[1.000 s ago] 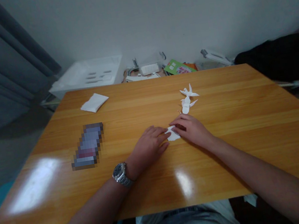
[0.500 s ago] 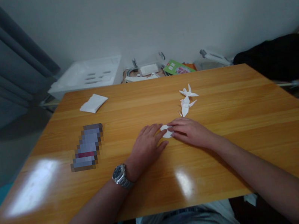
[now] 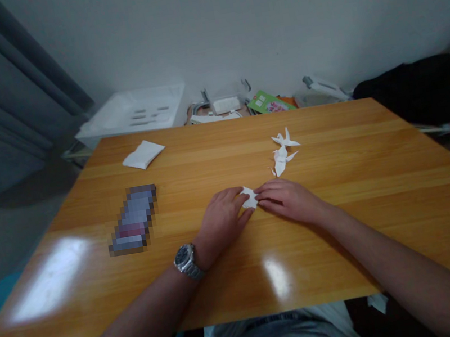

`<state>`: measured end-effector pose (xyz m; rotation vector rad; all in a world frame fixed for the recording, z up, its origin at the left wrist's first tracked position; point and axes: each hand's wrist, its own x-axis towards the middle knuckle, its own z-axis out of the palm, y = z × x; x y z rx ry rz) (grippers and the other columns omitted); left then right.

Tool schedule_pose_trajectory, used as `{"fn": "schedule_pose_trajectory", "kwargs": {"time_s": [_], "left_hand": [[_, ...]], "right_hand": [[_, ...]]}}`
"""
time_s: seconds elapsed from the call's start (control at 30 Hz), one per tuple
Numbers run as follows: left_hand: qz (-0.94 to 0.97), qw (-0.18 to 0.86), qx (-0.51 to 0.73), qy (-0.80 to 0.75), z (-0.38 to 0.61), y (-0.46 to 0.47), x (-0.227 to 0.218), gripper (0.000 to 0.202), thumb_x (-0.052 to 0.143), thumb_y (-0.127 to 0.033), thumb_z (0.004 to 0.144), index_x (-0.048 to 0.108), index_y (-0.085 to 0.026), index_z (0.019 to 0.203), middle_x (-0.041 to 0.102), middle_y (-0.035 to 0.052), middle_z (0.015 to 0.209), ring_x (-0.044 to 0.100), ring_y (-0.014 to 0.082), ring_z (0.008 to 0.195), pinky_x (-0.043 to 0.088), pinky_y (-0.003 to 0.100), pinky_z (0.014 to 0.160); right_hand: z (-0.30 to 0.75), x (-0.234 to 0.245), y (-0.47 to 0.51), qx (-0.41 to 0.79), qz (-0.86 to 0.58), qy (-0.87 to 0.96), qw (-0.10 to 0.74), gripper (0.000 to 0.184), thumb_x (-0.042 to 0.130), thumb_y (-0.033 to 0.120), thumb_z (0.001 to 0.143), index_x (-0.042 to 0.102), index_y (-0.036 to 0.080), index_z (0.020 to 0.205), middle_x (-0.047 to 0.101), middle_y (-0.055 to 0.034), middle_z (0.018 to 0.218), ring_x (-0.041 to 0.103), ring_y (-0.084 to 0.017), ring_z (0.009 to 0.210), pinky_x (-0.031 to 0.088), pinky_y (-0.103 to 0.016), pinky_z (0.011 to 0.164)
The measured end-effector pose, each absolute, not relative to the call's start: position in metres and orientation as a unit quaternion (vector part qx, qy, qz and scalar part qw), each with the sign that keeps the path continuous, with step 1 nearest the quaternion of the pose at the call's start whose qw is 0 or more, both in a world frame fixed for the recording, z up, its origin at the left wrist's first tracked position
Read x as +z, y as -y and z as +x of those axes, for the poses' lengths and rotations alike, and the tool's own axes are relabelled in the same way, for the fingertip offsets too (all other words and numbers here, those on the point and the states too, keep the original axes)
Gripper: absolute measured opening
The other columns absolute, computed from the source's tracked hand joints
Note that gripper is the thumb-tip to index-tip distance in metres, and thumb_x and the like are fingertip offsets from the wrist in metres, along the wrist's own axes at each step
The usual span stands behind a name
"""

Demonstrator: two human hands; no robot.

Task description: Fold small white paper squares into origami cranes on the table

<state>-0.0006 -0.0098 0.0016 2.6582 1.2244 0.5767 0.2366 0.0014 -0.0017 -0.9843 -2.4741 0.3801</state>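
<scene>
Two white paper shapes are folded on the right of the table (image 3: 213, 150): a far paper bird (image 3: 286, 140) with pointed tips fanned out, and just nearer, about touching it, a near paper bird (image 3: 279, 162). Those two look done. And here, near the middle of the table, between the two hands, is the small paper piece (image 3: 249, 197), a small, flat-looking patch with no wing or neck showing, so it looks well short of those birds; how many folds are left, I can't tell. Over on the far left, a folded white sheet (image 3: 144, 154) lies apart, untouched. Now the hands! The left hand (image 3: 224, 214) comes in low from the near left, palm down, fingers curved, a fingertip over the paper and the thumb by its near edge; whether it pinches or merely presses, I can't say. The right hand (image 3: 287, 199) angles in from the near right, wrist low, fingertips and thumb bunched together, seemingly pinching the paper's right edge.
</scene>
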Motion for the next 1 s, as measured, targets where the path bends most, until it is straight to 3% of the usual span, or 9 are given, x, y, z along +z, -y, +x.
{"fn": "schedule_pose_trajectory", "kwargs": {"time_s": [0.2, 0.33, 0.53, 0.8, 1.0], "left_hand": [[0.888, 0.083, 0.200, -0.405, 0.0002, 0.0103, 0.0037, 0.033, 0.065, -0.039, 0.094, 0.062, -0.019, 0.120, 0.065, 0.0102, 0.128, 0.061, 0.0279, 0.118, 0.048, 0.045, 0.103], [0.887, 0.082, 0.197, -0.409, 0.0010, 0.0106, 0.0051, 0.023, 0.060, -0.027, 0.096, 0.063, -0.018, 0.118, 0.065, 0.0099, 0.126, 0.059, 0.0269, 0.118, 0.048, 0.044, 0.104], [0.883, 0.080, 0.197, -0.419, 0.0019, 0.0100, 0.0067, 0.019, 0.057, -0.021, 0.095, 0.065, -0.019, 0.112, 0.065, 0.0093, 0.115, 0.061, 0.0258, 0.107, 0.051, 0.043, 0.097], [0.880, 0.101, 0.198, -0.419, -0.0003, 0.0081, 0.0040, 0.021, 0.056, -0.020, 0.095, 0.066, -0.018, 0.114, 0.065, 0.0092, 0.115, 0.061, 0.0247, 0.105, 0.053, 0.041, 0.095], [0.881, 0.115, 0.214, -0.407, -0.0005, 0.0074, 0.0016, 0.023, 0.055, -0.018, 0.095, 0.066, -0.019, 0.116, 0.066, 0.0089, 0.117, 0.063, 0.0241, 0.108, 0.053, 0.041, 0.098]], "right_hand": [[0.2358, -0.0043, -0.0016, 0.168, -0.340, 0.894, 0.239, 0.020, 0.058, 0.025, 0.100, 0.076, 0.023, 0.106, 0.076, -0.0083, 0.110, 0.069, -0.023, 0.104, 0.055, -0.041, 0.093], [0.2351, -0.0052, -0.0010, 0.193, -0.337, 0.887, 0.249, 0.020, 0.057, 0.024, 0.100, 0.076, 0.023, 0.106, 0.077, -0.0075, 0.107, 0.070, -0.022, 0.101, 0.056, -0.041, 0.091], [0.2355, -0.0047, -0.0015, 0.190, -0.345, 0.880, 0.265, 0.021, 0.059, 0.022, 0.098, 0.075, 0.024, 0.111, 0.075, -0.0086, 0.116, 0.068, -0.022, 0.109, 0.055, -0.042, 0.096], [0.2366, -0.0083, -0.0033, 0.191, -0.340, 0.882, 0.265, 0.021, 0.060, 0.019, 0.097, 0.075, 0.024, 0.110, 0.074, -0.0081, 0.114, 0.068, -0.022, 0.108, 0.055, -0.042, 0.095], [0.2357, -0.0120, -0.0044, 0.188, -0.346, 0.878, 0.272, 0.024, 0.063, 0.020, 0.095, 0.074, 0.025, 0.115, 0.071, -0.0098, 0.126, 0.066, -0.024, 0.117, 0.054, -0.046, 0.100]]}}
